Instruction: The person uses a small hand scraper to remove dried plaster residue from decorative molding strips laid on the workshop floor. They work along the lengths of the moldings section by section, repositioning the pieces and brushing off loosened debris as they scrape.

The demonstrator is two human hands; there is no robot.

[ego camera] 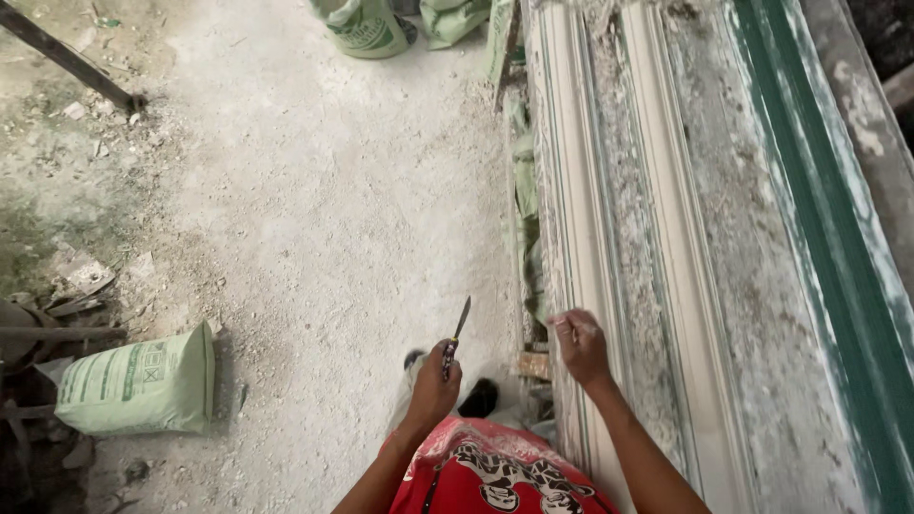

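Note:
My left hand (434,379) is closed around the handle of a small knife (457,333), its thin blade pointing up and away over the dusty floor. My right hand (579,345) rests with curled fingers on the near edge of a long white plaster cornice moulding (609,190), which lies lengthwise on a plaster-crusted bench with a green edge (819,228). Whether the right hand pinches anything is unclear. My red printed shirt (486,471) fills the bottom of the view, with my feet below the knife.
A pale green sack (138,385) lies on the floor at the left beside dark scrap. More green sacks (367,27) stand at the top. A dark pole (67,59) slants at the top left. The ground (324,209) is dusty concrete with white rubble.

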